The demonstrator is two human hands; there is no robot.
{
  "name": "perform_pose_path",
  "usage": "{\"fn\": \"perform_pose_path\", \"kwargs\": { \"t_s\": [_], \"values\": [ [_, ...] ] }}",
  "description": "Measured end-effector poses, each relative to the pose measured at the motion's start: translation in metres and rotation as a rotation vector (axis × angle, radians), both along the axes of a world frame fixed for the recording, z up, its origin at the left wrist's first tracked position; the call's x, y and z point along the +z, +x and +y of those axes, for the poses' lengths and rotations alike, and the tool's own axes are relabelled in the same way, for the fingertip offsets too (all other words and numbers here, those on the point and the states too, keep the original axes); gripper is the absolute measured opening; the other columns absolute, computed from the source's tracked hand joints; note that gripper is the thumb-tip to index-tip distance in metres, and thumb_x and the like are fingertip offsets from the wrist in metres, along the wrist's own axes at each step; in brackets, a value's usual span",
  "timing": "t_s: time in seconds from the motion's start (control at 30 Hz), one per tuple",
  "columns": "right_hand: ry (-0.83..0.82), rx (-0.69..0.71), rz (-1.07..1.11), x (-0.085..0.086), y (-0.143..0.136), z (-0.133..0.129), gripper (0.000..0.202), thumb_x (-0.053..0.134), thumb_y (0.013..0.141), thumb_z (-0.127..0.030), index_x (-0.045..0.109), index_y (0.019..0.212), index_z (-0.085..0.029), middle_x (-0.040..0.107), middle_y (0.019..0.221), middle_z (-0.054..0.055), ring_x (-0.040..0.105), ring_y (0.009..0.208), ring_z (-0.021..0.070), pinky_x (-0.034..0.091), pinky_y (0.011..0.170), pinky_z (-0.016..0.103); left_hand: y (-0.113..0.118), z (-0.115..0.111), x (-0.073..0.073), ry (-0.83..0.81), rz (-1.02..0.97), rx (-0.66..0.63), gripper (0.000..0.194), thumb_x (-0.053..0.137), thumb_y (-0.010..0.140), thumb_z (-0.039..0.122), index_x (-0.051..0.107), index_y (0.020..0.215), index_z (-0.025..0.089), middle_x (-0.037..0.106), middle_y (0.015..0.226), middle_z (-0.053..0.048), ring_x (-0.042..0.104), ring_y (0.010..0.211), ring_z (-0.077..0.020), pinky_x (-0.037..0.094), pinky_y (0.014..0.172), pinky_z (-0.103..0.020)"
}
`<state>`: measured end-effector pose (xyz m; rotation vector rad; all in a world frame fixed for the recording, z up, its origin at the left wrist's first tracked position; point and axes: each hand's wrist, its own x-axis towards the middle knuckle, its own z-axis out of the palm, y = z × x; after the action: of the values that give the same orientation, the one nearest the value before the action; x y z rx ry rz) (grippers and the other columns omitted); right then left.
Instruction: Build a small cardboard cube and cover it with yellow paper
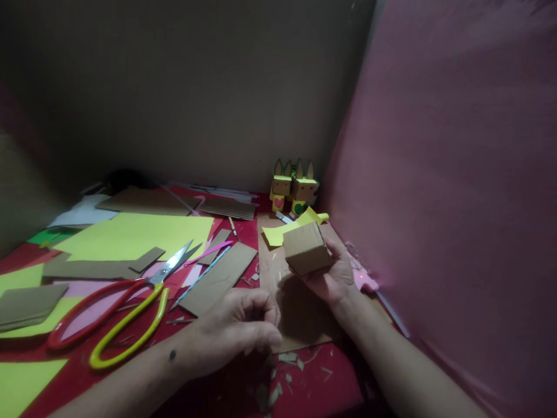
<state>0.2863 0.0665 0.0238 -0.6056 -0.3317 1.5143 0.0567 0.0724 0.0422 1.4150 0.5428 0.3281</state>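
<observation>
A small cardboard box (304, 248) rests in my right hand (337, 273), held above the cardboard sheet (300, 342) with the fingers wrapped round its underside and right side. To its lower left is my left hand (248, 325), fingers curled inward and thumb stretched toward them, apart from the box. Whether anything small sits in those fingers is hidden. A yellow paper piece (278, 235) lies just behind the box. Left of my left hand are a cardboard strip (221, 276) and scissors (150, 290) with one red and one yellow handle, blades apart.
Two cardboard figures (293, 188) with pointed ears stand at the back. Yellow sheets (143, 235) and cardboard offcuts cover the left side. Small scraps (287, 358) litter the red surface in front. A pink wall (456, 174) closes off the right. A pencil (232, 226) lies mid-table.
</observation>
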Motion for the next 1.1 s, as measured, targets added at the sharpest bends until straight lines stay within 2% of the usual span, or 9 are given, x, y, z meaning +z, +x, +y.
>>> {"fn": "perform_pose_path", "kwargs": {
  "t_s": [0.1, 0.17, 0.27, 0.33, 0.43, 0.53, 0.73, 0.97, 1.1],
  "values": [
    [0.027, 0.016, -0.065, -0.002, 0.002, 0.001, 0.043, 0.081, 0.065, -0.038, 0.075, 0.102, -0.016, 0.082, 0.089, 0.008, 0.074, 0.088, 0.0286, 0.060, 0.088, 0.046, 0.001, 0.001, -0.003, -0.021, 0.045, 0.000, 0.024, 0.075, 0.071, 0.033, 0.056, 0.063, 0.019, 0.056, 0.053, 0.005, 0.045, 0.045, -0.0075, 0.033, 0.046, -0.020],
    [0.069, 0.030, -0.103, -0.003, 0.003, 0.000, 0.040, 0.079, 0.068, -0.039, 0.075, 0.102, -0.018, 0.081, 0.090, 0.008, 0.073, 0.092, 0.0310, 0.059, 0.091, 0.051, 0.001, 0.001, -0.004, -0.053, 0.049, 0.004, 0.025, 0.076, 0.068, 0.033, 0.057, 0.061, 0.019, 0.058, 0.052, 0.004, 0.049, 0.043, -0.0082, 0.035, 0.044, -0.020],
    [0.106, 0.017, -0.103, -0.001, 0.001, -0.002, 0.030, 0.078, 0.068, -0.034, 0.073, 0.095, -0.021, 0.081, 0.088, 0.004, 0.073, 0.090, 0.0279, 0.058, 0.092, 0.047, 0.002, 0.000, -0.006, -0.095, 0.037, -0.007, 0.023, 0.077, 0.067, 0.033, 0.060, 0.061, 0.019, 0.061, 0.053, 0.002, 0.055, 0.043, -0.0099, 0.044, 0.044, -0.020],
    [0.104, 0.005, -0.066, 0.003, -0.002, -0.004, 0.031, 0.078, 0.065, -0.031, 0.072, 0.094, -0.021, 0.081, 0.089, 0.004, 0.073, 0.088, 0.0252, 0.058, 0.090, 0.043, 0.001, 0.000, -0.008, -0.120, 0.046, -0.009, 0.022, 0.077, 0.067, 0.032, 0.061, 0.063, 0.019, 0.063, 0.053, 0.002, 0.056, 0.043, -0.0101, 0.047, 0.044, -0.020],
    [0.082, -0.004, -0.005, 0.006, -0.006, -0.004, 0.038, 0.078, 0.059, -0.027, 0.072, 0.096, -0.020, 0.082, 0.091, 0.004, 0.073, 0.088, 0.0231, 0.058, 0.088, 0.037, 0.001, 0.000, -0.009, -0.153, 0.088, -0.004, 0.023, 0.078, 0.068, 0.034, 0.062, 0.064, 0.018, 0.066, 0.053, 0.001, 0.057, 0.042, -0.0096, 0.046, 0.043, -0.018],
    [0.086, -0.008, -0.013, 0.004, -0.006, -0.003, 0.040, 0.077, 0.059, -0.027, 0.071, 0.098, -0.021, 0.081, 0.091, 0.004, 0.073, 0.089, 0.0236, 0.057, 0.090, 0.039, 0.000, 0.001, -0.010, -0.173, 0.115, -0.035, 0.028, 0.079, 0.069, 0.039, 0.062, 0.066, 0.017, 0.070, 0.055, -0.002, 0.061, 0.042, -0.0105, 0.044, 0.043, -0.017],
    [0.167, 0.090, -0.127, -0.005, 0.004, 0.001, 0.047, 0.075, 0.068, -0.036, 0.069, 0.112, -0.020, 0.079, 0.103, 0.008, 0.070, 0.103, 0.0287, 0.055, 0.097, 0.049, 0.000, 0.007, -0.016, -0.153, 0.058, 0.002, 0.030, 0.081, 0.073, 0.041, 0.063, 0.072, 0.017, 0.073, 0.057, -0.003, 0.063, 0.043, -0.0105, 0.044, 0.044, -0.017],
    [0.145, 0.132, -0.093, -0.002, 0.000, 0.003, 0.040, 0.072, 0.077, -0.043, 0.069, 0.109, -0.019, 0.081, 0.108, 0.009, 0.072, 0.095, 0.0267, 0.056, 0.095, 0.047, 0.002, 0.014, -0.020, -0.134, 0.079, 0.126, 0.031, 0.084, 0.067, 0.037, 0.058, 0.071, 0.020, 0.070, 0.053, 0.000, 0.061, 0.041, -0.0125, 0.044, 0.039, -0.018],
    [0.125, 0.158, -0.070, 0.000, -0.003, 0.004, 0.059, 0.070, 0.077, -0.060, 0.071, 0.114, -0.014, 0.081, 0.108, 0.013, 0.073, 0.092, 0.0279, 0.057, 0.093, 0.045, 0.001, 0.019, -0.020, -0.059, 0.025, 0.147, 0.029, 0.083, 0.069, 0.035, 0.059, 0.068, 0.019, 0.067, 0.051, 0.000, 0.060, 0.041, -0.0114, 0.046, 0.041, -0.018]
  ]
}}
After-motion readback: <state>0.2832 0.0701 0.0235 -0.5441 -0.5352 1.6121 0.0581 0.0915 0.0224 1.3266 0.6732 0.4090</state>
